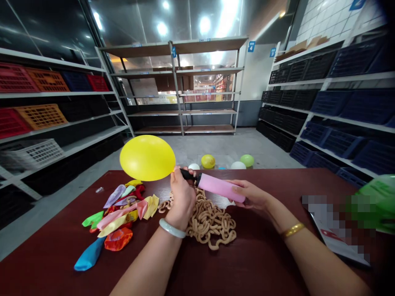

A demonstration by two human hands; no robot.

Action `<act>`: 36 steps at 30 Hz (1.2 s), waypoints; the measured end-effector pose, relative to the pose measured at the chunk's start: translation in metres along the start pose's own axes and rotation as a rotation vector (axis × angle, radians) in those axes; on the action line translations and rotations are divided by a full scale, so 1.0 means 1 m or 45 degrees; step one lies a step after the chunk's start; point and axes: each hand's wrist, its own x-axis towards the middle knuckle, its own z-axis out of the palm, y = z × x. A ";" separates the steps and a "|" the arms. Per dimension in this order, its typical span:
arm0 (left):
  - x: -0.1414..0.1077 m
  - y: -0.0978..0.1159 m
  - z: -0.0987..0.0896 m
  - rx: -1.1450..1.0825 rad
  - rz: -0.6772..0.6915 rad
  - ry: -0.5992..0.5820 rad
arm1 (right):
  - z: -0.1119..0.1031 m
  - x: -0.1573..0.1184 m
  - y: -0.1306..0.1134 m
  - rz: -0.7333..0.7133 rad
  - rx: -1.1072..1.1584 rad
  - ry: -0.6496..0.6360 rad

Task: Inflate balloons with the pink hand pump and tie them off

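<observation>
A yellow balloon (147, 158), inflated, sits on the nozzle end of a pink balloon pump (217, 187) with a black front part. My left hand (182, 193) is closed around that black end, close to the balloon's neck. Around the pink barrel's other end, my right hand (248, 194) is wrapped. The pump slants slightly down to the right above a heap of tan, curly cord-like pieces (212, 226). Left of my left hand lies a pile of uninflated balloons (123, 207) in several colours, with a blue balloon (89, 255) nearest me.
A clipboard-like board with a blurred sheet (335, 234) and a green bag (375, 201) lie on the right of the dark red table (262, 263). Inflated balloons (207, 161) rest on the floor beyond. Shelves with crates (41, 116) line both sides; a rack (179, 90) stands behind.
</observation>
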 end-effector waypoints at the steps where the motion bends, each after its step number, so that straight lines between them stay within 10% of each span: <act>1: -0.005 -0.003 0.001 -0.001 -0.015 -0.015 | 0.003 0.000 -0.001 -0.004 -0.004 -0.004; 17: 0.052 0.043 -0.021 -0.008 0.096 0.164 | -0.051 -0.025 -0.001 0.188 -0.082 0.086; 28: 0.000 0.000 0.001 -0.004 -0.050 -0.006 | 0.019 -0.001 -0.002 0.036 -0.020 0.104; 36: 0.035 0.032 -0.018 -0.010 0.033 0.123 | -0.011 -0.005 0.010 0.120 -0.051 -0.007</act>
